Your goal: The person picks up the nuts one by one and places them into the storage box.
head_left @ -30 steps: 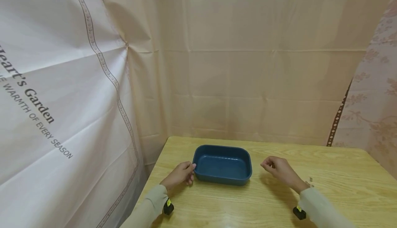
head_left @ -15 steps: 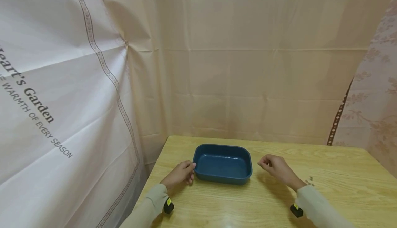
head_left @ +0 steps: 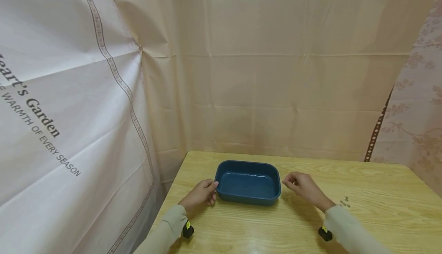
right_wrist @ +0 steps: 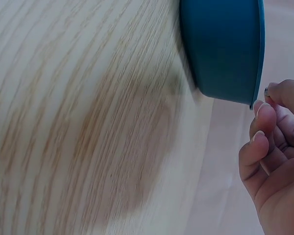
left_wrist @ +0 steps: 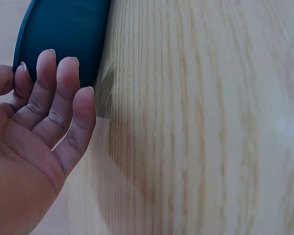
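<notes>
A deep blue, round-cornered rectangular container [head_left: 248, 185], probably plastic, stood upright on the pale yellow wood-grain table [head_left: 248, 227]. At its nine o'clock, the left hand [head_left: 198, 195] pinched the rim, the remaining fingers loosely bent. At three o'clock, the right hand [head_left: 305, 187] hung just beside the wall, thumb and forefinger narrowed on a small dark piece [right_wrist: 266, 91], too small to identify. Tiny, dull grey-green pieces [head_left: 347, 199] lay well apart, between three and four o'clock. The step appeared to be delivery to the container; the next move probably called for clearing the rim, then parting the fingertips.
</notes>
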`<action>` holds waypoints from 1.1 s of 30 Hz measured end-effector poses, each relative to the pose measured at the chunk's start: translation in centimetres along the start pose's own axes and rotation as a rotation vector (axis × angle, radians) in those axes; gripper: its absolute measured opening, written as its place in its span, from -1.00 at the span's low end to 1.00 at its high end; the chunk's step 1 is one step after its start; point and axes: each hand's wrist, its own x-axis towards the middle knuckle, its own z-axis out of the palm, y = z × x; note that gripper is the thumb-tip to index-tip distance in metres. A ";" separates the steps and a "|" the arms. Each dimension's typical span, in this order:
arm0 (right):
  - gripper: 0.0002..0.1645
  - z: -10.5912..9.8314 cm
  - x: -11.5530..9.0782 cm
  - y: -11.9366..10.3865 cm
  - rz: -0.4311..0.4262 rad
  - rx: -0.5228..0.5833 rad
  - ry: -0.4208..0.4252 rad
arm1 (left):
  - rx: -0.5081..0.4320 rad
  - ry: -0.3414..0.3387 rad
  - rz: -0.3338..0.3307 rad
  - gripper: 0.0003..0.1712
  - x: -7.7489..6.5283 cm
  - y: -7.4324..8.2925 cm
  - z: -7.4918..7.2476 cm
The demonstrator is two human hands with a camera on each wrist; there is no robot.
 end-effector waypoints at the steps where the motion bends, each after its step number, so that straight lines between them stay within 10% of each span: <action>1: -0.80 0.1 0.0 0.0 -0.004 -0.002 0.001 | 0.001 0.002 0.000 -0.51 0.0 0.0 0.0; 33: -0.82 1.8 1.0 -1.0 -0.078 0.017 0.001 | -0.009 -0.010 0.011 -0.47 -0.1 0.0 0.0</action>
